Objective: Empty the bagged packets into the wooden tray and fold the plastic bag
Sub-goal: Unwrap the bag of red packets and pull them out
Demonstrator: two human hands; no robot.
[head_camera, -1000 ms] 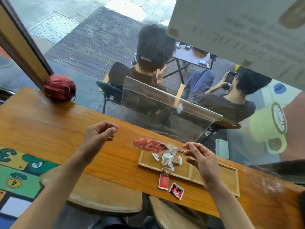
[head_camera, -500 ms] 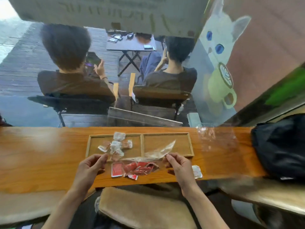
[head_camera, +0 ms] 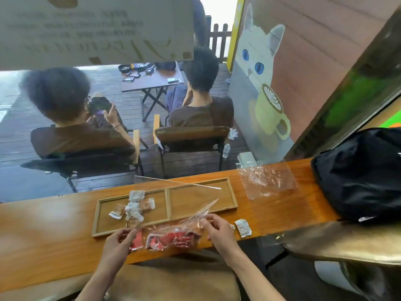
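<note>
A clear plastic bag (head_camera: pixel 173 232) with red packets (head_camera: pixel 171 238) inside lies on the counter just in front of the two-compartment wooden tray (head_camera: pixel 168 206). My left hand (head_camera: pixel 118 242) pinches the bag's left end and my right hand (head_camera: pixel 217 230) pinches its right end, where a corner of film sticks up. Several white and brown packets (head_camera: pixel 134 206) lie in the tray's left compartment. The right compartment holds nothing. One red packet (head_camera: pixel 137 241) lies by my left hand, outside the tray.
A second, empty plastic bag (head_camera: pixel 268 181) lies crumpled on the counter right of the tray. A loose white packet (head_camera: pixel 243 228) sits near the counter's front edge. A black bag (head_camera: pixel 360 174) fills the far right. A glass pane runs behind the counter, with seated people beyond it.
My view swung right from the counter's left part to the tray. Both hands came down from the air and took hold of the bag's two ends in front of the tray.
</note>
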